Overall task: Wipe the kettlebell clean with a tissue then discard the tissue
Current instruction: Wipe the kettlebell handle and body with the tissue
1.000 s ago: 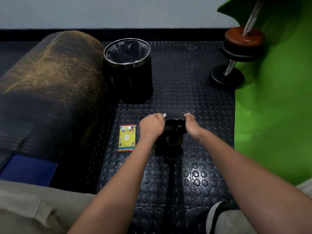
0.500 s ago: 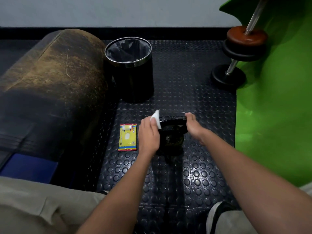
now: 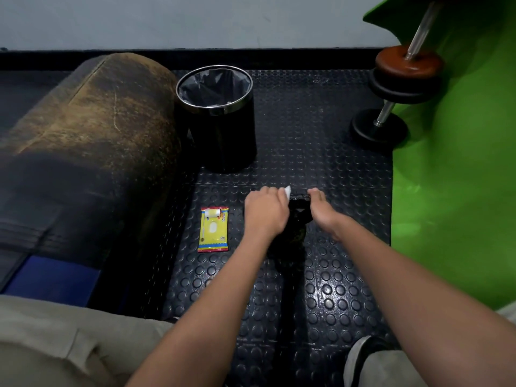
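Two hands: both reach down to the kettlebell (image 3: 296,219) on the studded black mat (image 3: 329,289)
Left hand (image 3: 265,209): fingers curled, pinching a white tissue (image 3: 287,190); only a small corner of tissue shows past the knuckles; it sits at the left end of the handle, seemingly pressed on it, though contact is hidden by the hand
Right hand (image 3: 324,209): fingers curled down over the right end of the handle, gripping it
Kettlebell: black, upright on the mat between the two hands; body mostly in shadow below the wrists; surface detail too dark to tell
Bin (image 3: 220,118): black, round, chrome rim, dark liner; stands on the mat beyond the kettlebell, up and to the left, well apart from it
Tissue pack (image 3: 213,229): yellow, flat on the mat just left of the left hand; not touching it
Bolster (image 3: 83,141): worn brown and black roll, lying left of the bin
Dumbbell (image 3: 402,88): tilted, far right, leaning at the edge of the green sheet (image 3: 460,177)
Foreground: beige trouser legs; a shoe (image 3: 363,356) low right
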Demonstrator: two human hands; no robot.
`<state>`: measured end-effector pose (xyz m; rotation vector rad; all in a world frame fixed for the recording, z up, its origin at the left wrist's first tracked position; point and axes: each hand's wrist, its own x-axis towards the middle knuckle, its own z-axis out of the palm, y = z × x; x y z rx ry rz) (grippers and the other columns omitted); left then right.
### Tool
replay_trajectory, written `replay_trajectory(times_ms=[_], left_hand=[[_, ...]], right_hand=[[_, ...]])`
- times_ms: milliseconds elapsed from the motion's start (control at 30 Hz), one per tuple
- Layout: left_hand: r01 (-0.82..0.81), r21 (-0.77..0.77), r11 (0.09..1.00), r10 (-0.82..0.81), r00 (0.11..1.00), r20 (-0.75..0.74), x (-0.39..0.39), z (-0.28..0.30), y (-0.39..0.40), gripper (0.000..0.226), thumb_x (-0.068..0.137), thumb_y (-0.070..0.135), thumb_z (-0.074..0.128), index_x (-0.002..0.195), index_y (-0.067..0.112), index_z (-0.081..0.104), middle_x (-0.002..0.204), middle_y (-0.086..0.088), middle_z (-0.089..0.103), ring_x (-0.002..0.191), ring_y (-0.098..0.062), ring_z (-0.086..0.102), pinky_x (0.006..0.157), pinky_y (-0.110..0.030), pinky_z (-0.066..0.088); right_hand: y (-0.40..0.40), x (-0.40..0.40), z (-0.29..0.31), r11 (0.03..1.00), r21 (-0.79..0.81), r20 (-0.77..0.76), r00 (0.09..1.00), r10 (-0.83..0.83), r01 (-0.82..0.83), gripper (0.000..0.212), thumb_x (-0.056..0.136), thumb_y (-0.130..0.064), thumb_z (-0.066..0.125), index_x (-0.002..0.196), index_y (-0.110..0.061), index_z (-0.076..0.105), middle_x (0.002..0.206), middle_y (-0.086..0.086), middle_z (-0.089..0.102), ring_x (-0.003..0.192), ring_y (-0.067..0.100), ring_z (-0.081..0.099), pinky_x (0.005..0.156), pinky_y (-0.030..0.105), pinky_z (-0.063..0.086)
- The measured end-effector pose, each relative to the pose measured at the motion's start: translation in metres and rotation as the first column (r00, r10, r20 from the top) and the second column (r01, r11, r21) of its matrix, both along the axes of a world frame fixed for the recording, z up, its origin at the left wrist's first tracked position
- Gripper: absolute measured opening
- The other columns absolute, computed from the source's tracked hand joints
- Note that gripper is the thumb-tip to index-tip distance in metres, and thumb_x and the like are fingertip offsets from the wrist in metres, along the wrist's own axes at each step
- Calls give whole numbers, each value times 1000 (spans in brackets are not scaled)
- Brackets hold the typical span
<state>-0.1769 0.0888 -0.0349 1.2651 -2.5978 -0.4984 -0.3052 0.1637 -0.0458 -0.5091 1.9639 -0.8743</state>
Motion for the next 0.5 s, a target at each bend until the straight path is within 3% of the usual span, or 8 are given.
replay_trajectory(times_ms=[67, 133, 233, 300, 367, 434, 500], left_hand=[[36, -41, 998, -36, 999, 6, -5, -3, 13, 46, 99, 33, 17, 102, 15, 60, 101, -5, 63, 99, -29, 56, 97, -43, 36], [81, -128, 989, -89, 994, -61, -2, -12, 21, 43, 101, 37, 23, 112, 17, 59, 105, 0, 61, 102, -23, 53, 109, -41, 31], [88, -184, 979, -114, 984, -138, 13, -19, 18, 38, 103, 37, 27, 122, 20, 55, 110, 5, 59, 107, -18, 50, 112, -38, 28], [9, -137, 991, -35, 981, -190, 23, -22, 11, 36, 104, 35, 26, 114, 19, 56, 104, 4, 57, 102, -18, 50, 108, -38, 32], [-68, -45, 997, 53, 963, -264, 32, -27, 3, 36, 105, 35, 23, 97, 18, 55, 93, 4, 54, 90, -19, 47, 96, -40, 40], [-106, 162, 981, 162, 906, -391, 41, -28, 0, 37, 105, 35, 23, 89, 19, 52, 90, 5, 53, 86, -17, 47, 87, -41, 43], [-146, 510, 848, 393, 818, -419, 45, -25, -2, 42, 105, 37, 24, 116, 17, 60, 112, 6, 58, 107, -16, 51, 101, -39, 40]], right_hand=[[-1, 0, -1, 1000, -3, -7, 1000, -5, 5, 56, 105, -44, 7, 156, -23, 14, 162, 4, 18, 144, 24, 25, 117, 45, 22], [-1, -1, 0, 1000, 8, -7, 1000, -10, 10, 56, 105, -45, 7, 155, -23, 16, 160, 5, 23, 141, 23, 30, 115, 44, 25], [0, 0, 1, 1000, 17, -3, 1000, 7, -7, 57, 104, -47, 7, 155, -26, 15, 161, 6, 21, 143, 25, 27, 117, 48, 24], [0, 0, 3, 1000, 22, 2, 1000, 11, -11, 57, 104, -49, 7, 156, -27, 12, 163, 5, 15, 146, 28, 22, 117, 51, 21], [1, 0, 4, 999, 31, 18, 1000, 18, -18, 58, 103, -51, 6, 157, -29, 9, 165, 4, 8, 148, 30, 16, 118, 54, 18], [1, 0, 4, 999, 35, 42, 999, 19, -21, 59, 102, -53, 5, 157, -31, 4, 165, 2, 3, 150, 30, 12, 118, 56, 17], [2, 0, 5, 999, 31, 45, 999, 15, -16, 60, 102, -53, 5, 158, -31, 3, 165, 1, 2, 150, 30, 11, 118, 55, 17]])
